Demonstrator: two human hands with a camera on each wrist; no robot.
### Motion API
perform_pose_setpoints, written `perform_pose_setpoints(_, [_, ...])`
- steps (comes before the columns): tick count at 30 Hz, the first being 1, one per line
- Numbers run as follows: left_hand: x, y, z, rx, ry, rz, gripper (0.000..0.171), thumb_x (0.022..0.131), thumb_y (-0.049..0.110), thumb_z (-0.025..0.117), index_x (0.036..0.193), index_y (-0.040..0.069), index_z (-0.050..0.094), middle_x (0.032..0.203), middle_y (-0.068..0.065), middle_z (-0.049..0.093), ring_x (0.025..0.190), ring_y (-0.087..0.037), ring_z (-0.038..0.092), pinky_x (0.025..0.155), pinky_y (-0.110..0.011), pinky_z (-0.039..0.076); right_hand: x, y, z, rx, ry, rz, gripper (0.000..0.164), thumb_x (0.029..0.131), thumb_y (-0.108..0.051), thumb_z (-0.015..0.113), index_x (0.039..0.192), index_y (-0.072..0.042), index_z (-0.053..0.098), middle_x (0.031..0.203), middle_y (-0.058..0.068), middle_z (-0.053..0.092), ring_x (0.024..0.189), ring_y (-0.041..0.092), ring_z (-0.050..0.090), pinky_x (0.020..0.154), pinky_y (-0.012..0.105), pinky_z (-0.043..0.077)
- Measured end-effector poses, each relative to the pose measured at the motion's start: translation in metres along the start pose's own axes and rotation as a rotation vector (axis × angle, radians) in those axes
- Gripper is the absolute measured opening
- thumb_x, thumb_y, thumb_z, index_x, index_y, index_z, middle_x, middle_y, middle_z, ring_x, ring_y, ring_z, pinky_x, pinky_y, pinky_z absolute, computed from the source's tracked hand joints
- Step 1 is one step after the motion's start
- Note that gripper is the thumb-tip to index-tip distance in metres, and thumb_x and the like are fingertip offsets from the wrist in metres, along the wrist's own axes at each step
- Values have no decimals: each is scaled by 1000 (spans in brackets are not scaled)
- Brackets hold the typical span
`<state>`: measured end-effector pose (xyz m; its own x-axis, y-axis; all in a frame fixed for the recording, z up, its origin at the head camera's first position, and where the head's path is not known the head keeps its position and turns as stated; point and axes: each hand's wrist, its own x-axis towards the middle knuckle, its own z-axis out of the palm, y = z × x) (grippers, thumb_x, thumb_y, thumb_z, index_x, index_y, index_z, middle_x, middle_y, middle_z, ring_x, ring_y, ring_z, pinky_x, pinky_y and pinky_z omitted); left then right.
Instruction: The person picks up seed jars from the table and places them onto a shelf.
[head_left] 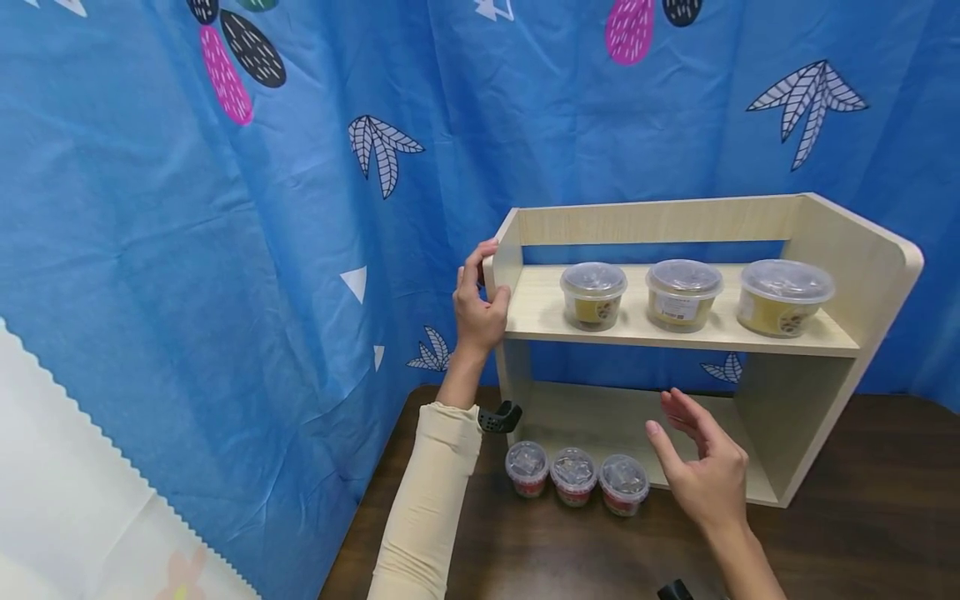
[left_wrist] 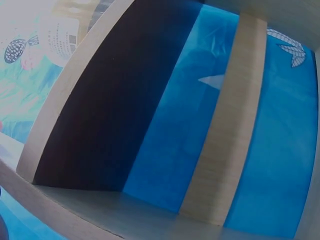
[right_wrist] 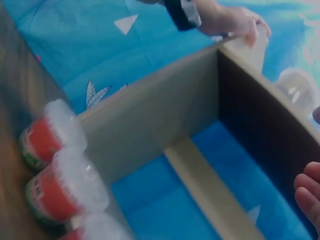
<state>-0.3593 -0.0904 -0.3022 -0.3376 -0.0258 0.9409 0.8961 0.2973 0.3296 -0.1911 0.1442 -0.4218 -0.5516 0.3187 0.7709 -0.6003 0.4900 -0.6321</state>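
In the head view, a two-tier wooden shelf [head_left: 787, 400] stands on a dark brown table [head_left: 885, 458], with a blue patterned curtain [head_left: 300, 250] behind it and off to its left. The left hand [head_left: 480, 312] grips the front edge of the shelf's left side panel at upper-board level, its fingers curled round that edge. The right hand [head_left: 705, 467] is open in front of the shelf's lower compartment, the thumb spread away from the nearly straight fingers. Three clear lidded tubs [head_left: 684, 304] with yellow showing through their sides stand upright, spaced apart in a row on the shelf's upper board. Three smaller lidded cups [head_left: 573, 479] with red labels stand upright and close together on the table, just before the shelf's lower left front.

The left wrist view looks slantwise into the shelf's lower compartment, where a pale rail [left_wrist: 227, 120] crosses the shelf's back. The left hand's grip cannot be told from here.

In the blurred right wrist view, the left hand's fingers bend over the top corner of the shelf's side panel. The cups line up beside the shelf's front, and the right hand's fingertips [right_wrist: 309, 195] show near the dark underside of the shelf's upper board.
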Motion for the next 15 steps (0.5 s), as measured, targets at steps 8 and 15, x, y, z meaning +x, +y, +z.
perform_pose_setpoints(8, [-1,2,-2,15,-10,-18,50,80,-5,55,130,1,52,138,-13,56,109,-31,52,82,-41,49,-20,17,-8,-99,-90,125,54,72,5,81,123,5,64,110,19,71,94,-18,55,83,5,41])
perform_pose_setpoints(15, [0,3,-1,18,-1,7,51,79,-6,55,130,1,52,138,-13,57,107,-31,52,81,-41,48,-36,34,-9,-188,-165,142,64,69,-5,87,127,3,61,113,20,69,98,-18,49,83,3,38])
